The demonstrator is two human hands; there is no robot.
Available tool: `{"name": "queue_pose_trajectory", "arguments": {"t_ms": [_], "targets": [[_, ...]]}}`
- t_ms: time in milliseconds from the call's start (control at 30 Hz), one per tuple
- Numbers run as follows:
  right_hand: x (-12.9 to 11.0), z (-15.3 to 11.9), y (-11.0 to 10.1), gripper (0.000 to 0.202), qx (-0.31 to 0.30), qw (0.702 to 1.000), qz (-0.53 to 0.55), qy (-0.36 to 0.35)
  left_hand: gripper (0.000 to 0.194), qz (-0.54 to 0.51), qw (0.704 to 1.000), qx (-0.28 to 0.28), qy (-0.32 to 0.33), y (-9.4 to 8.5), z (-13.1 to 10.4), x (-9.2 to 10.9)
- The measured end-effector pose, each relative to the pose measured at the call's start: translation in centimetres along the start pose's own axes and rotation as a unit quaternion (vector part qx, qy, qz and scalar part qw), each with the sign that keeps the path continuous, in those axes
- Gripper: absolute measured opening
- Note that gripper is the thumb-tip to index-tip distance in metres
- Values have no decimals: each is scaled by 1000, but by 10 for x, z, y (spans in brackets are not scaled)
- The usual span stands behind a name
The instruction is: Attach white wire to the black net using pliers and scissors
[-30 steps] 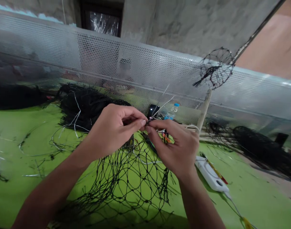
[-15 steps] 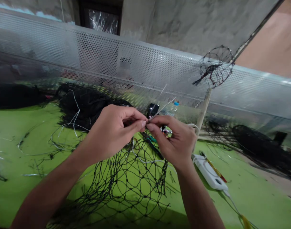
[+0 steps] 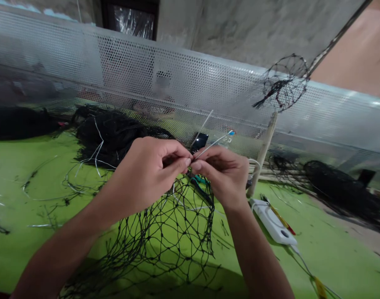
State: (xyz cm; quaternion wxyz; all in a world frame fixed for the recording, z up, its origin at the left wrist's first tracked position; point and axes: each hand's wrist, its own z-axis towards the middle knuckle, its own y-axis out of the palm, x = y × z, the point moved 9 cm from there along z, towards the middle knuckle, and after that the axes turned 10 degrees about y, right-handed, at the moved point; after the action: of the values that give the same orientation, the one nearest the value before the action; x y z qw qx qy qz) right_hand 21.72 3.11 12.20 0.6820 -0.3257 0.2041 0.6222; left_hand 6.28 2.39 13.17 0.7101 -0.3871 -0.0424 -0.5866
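Observation:
A black knotted net hangs from the fingertips of both hands over the green tabletop. My left hand is closed in a pinch at the net's top edge. My right hand pinches right beside it, thumb and index finger nearly touching the left fingertips. Two pale ends of a thin wire stick up from between the hands, spread apart. The exact spot where wire and net meet is hidden by the fingers. Just behind the net lie dark-and-green-handled pliers.
A black net heap lies back left, loose wires beside it. A phone and clear bottle stand behind my hands. Right are a wooden post topped by a netted hoop, and a white power strip.
The right hand has shifted slightly left and rolled inward. Both wire ends now show longer above the fingers. The left hand stays nearly still, and the net's right edge has moved a little left.

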Motion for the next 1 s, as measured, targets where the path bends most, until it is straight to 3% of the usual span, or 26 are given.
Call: {"name": "queue_pose_trajectory", "arguments": {"t_ms": [267,500,633,867,1000], "targets": [[19,8,5,29,-57,991,94,73,18,38,999,-16,21,3,-1,8],[34,5,10,20,-68,960,190,195,15,88,994,-15,62,5,0,13],[35,3,11,16,-57,945,225,231,13,160,981,7,113,5,1,22],[29,0,8,14,-36,952,204,225,11,251,949,34,188,4,-2,36],[13,2,2,16,-29,978,150,142,15,244,947,41,206,-2,-6,42]]}}
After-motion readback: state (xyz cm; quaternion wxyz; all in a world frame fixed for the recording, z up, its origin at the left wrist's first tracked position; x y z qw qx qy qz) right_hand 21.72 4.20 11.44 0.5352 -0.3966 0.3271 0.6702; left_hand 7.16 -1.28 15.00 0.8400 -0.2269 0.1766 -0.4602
